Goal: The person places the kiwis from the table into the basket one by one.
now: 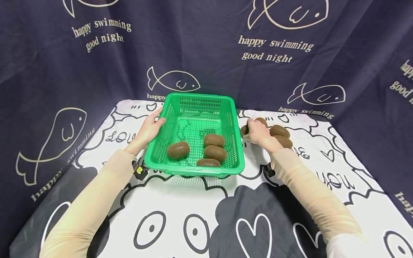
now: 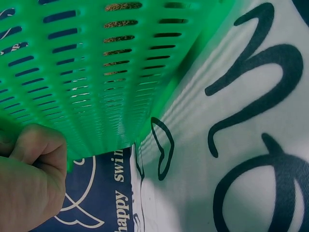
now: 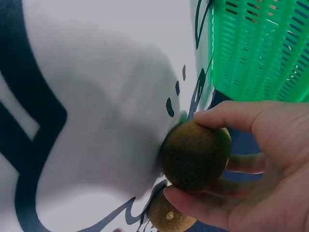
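Observation:
A green plastic basket with slotted walls stands on the table, with several brown kiwis lying in its near half. My left hand grips the basket's left rim. From below, the left wrist view shows curled fingers at that rim beside the slotted wall. Just right of the basket, my right hand holds a kiwi between thumb and fingers, low at the tabletop. Another kiwi lies right beside the held one.
More loose kiwis lie right of the basket, around my right hand and wrist. The white tablecloth carries black drawings. Behind the table hangs a dark blue curtain with fish prints.

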Available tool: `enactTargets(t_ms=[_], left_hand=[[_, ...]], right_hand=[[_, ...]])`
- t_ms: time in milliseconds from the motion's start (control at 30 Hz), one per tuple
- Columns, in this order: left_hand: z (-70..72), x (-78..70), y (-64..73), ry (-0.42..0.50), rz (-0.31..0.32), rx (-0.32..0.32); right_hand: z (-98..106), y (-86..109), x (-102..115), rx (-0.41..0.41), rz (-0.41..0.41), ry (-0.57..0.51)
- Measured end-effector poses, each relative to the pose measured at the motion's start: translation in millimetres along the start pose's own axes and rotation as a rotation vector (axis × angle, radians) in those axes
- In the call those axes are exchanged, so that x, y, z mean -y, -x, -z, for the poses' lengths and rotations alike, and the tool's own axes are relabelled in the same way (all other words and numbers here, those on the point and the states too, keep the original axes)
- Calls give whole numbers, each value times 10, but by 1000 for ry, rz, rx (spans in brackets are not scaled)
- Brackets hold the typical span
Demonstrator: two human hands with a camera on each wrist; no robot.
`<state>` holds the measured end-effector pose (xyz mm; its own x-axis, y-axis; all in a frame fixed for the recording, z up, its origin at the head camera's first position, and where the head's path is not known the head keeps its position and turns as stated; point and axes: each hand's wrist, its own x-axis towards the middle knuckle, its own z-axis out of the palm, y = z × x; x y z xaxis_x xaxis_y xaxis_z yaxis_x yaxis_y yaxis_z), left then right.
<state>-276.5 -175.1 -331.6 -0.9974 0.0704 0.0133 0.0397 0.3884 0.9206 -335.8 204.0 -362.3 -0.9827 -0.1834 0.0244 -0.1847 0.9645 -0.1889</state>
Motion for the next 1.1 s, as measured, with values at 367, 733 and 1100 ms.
enactTargets(t_ms=[367,733,1100], left_hand=[[0,307,-203,-12,-21,-26],[1,331,-216,-1,-19,-25],[0,325,-225,-6,-37,-30]], right_hand=[[89,29,28,-35,62,-19],[250,105,136,-64,90,-86],[435,189,218,-99,119,-96]])
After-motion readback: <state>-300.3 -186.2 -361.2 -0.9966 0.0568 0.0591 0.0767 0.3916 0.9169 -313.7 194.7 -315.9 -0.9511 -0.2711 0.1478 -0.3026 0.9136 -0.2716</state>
